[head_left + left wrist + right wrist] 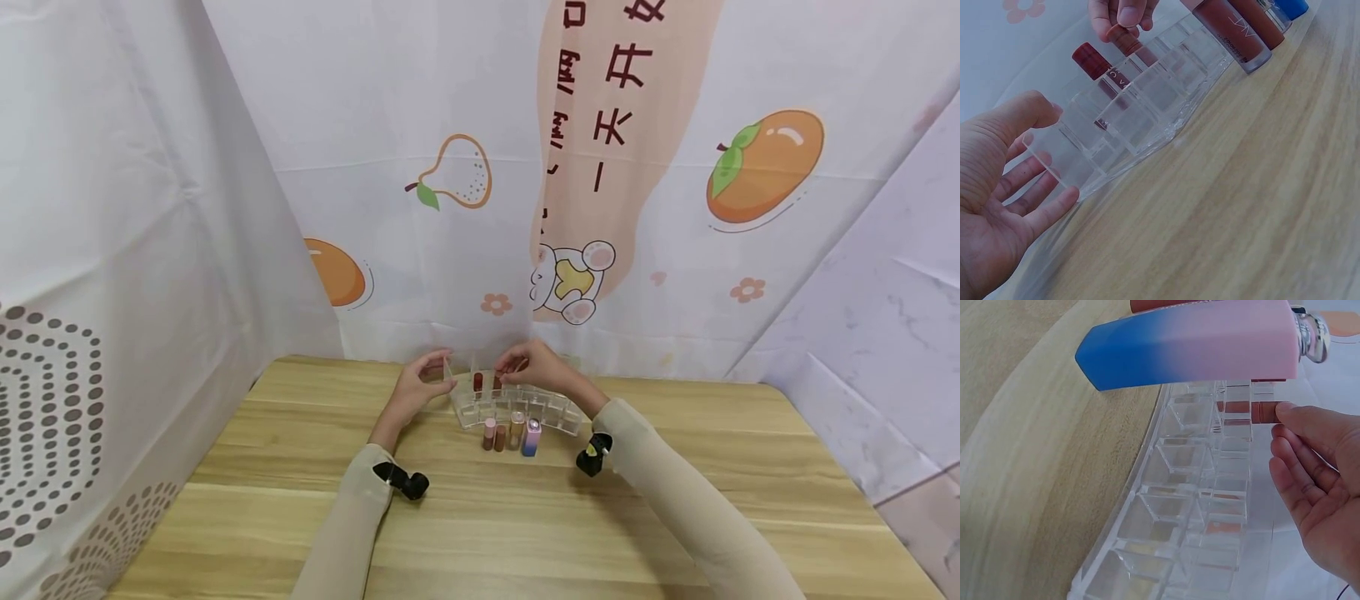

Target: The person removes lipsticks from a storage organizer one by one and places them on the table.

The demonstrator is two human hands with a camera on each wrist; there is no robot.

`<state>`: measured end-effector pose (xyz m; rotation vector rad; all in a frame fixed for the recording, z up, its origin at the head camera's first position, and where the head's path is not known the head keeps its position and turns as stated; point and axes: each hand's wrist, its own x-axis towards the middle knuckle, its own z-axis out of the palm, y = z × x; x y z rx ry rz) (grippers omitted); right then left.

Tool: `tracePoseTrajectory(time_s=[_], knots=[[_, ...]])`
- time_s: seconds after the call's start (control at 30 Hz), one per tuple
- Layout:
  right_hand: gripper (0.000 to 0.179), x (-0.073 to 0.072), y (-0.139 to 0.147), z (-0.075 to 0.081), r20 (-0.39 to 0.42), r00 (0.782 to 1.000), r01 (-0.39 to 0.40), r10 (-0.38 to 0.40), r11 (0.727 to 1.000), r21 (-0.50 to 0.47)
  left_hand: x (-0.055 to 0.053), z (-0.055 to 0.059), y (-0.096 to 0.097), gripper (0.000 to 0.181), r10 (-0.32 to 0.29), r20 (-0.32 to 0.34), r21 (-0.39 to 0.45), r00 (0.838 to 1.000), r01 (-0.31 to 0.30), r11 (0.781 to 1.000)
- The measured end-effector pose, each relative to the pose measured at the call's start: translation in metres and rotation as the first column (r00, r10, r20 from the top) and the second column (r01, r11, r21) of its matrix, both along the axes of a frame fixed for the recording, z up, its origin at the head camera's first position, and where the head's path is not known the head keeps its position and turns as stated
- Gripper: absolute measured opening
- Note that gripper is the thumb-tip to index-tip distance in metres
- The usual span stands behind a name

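Note:
A clear, tiered lipstick organizer [555,410] with several compartments stands on the table. At its left end my left hand [422,385] grips the side wall, thumb in front and fingers seen behind the clear plastic in the left wrist view. A dark red lip tube [1091,61] stands in a back-row compartment near that end. Just to its right, my right hand [527,363] pinches the top of a reddish-brown lip tube [1266,412], whose lower part sits in a back-row compartment. The front-row compartments [1179,465] nearest the right wrist camera hold nothing.
In front of the organizer stand a pink-capped lip gloss [489,435], a brown tube [500,439], a clear and gold tube [517,431] and a pink-to-blue tube [531,439]. A printed white cloth [405,275] hangs right behind the wooden table [480,533].

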<state>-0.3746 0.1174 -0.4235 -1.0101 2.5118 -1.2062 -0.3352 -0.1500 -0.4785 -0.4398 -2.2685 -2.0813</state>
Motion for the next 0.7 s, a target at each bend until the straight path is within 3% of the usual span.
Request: tracePoseTrajectory(time_s=[0.47,0.7], knots=[[0.012,0.003,-0.001,0.002,0.006,1.000,0.024,-0.024,1.000,0.012,0.002,0.002,0.001,0.059,0.017,0.008,-0.026,1.000,-0.016,1.000],[0.012,0.002,0.000,0.001,0.005,1.000,0.025,-0.025,1.000,-0.003,-0.012,-0.016,-0.001,0.061,0.025,0.017,-0.026,1.000,-0.024,0.999]])
